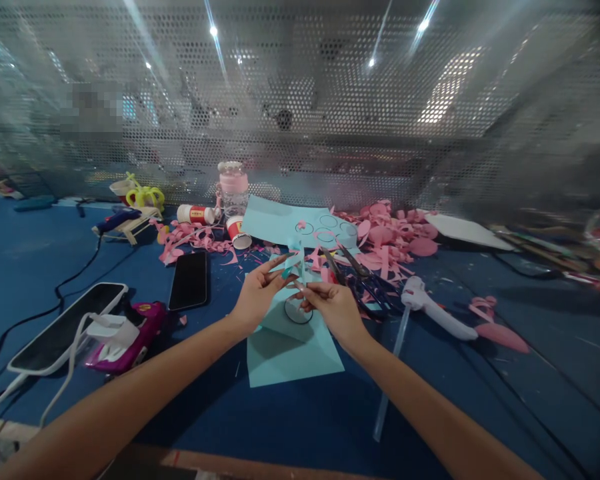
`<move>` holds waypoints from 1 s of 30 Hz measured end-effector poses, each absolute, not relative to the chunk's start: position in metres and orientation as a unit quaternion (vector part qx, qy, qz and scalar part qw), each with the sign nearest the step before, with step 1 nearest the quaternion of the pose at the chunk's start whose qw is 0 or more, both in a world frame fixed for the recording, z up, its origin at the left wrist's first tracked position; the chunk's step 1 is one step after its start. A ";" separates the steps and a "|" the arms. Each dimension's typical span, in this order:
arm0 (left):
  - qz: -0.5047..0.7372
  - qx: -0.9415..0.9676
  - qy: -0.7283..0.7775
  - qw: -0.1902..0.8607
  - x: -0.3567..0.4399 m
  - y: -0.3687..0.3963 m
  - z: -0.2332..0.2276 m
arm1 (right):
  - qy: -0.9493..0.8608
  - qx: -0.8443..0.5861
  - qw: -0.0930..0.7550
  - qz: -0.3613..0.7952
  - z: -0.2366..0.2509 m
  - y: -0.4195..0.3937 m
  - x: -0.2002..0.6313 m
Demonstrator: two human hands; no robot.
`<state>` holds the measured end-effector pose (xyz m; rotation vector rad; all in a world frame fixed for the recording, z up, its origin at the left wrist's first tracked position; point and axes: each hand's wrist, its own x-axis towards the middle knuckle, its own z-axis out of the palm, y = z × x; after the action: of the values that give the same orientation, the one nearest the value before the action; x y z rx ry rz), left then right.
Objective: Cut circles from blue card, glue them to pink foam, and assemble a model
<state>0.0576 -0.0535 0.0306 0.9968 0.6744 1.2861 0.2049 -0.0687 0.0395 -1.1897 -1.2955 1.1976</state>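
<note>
Hands meet over the middle of the blue table [300, 427] in the head view. The left hand [254, 299] pinches a small teal paper piece [294, 262] between thumb and fingertips, index finger stretched out toward it. The right hand [334, 305] has its fingers closed on the lower end of the same piece, so both hands grip it just above a teal sheet [290, 353] lying flat near the table's front edge, with a drawn circle on it. A second teal sheet [280, 223] with circle outlines lies toward the back edge, beside a heap of pink paper scraps [390, 240]. Scissors [355, 270] rest just right of the hands, and a white glue gun [430, 310] lies further right. A black phone [190, 280] lies left of the hands; another phone [65, 327] on a cable and a pink toy [130, 337] sit near the left edge. A jar [233, 187] stands at the back.
</note>
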 end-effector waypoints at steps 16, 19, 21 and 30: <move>0.572 0.389 0.244 0.680 0.060 -0.054 0.030 | -0.533 -0.489 0.483 0.494 0.045 -0.071 0.204; 0.569 0.387 0.241 0.684 0.059 -0.053 0.030 | -0.531 -0.494 0.484 0.490 0.045 -0.070 0.205; 0.570 0.384 0.245 0.684 0.058 -0.053 0.030 | -0.528 -0.498 0.482 0.491 0.046 -0.070 0.205; 0.585 0.471 0.185 0.634 0.053 -0.050 0.029 | -0.543 -0.500 0.462 0.491 0.045 -0.071 0.206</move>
<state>0.0530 -0.0498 0.0291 1.0759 0.4230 1.3382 0.2060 -0.0714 0.0447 -1.2299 -1.3358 1.2075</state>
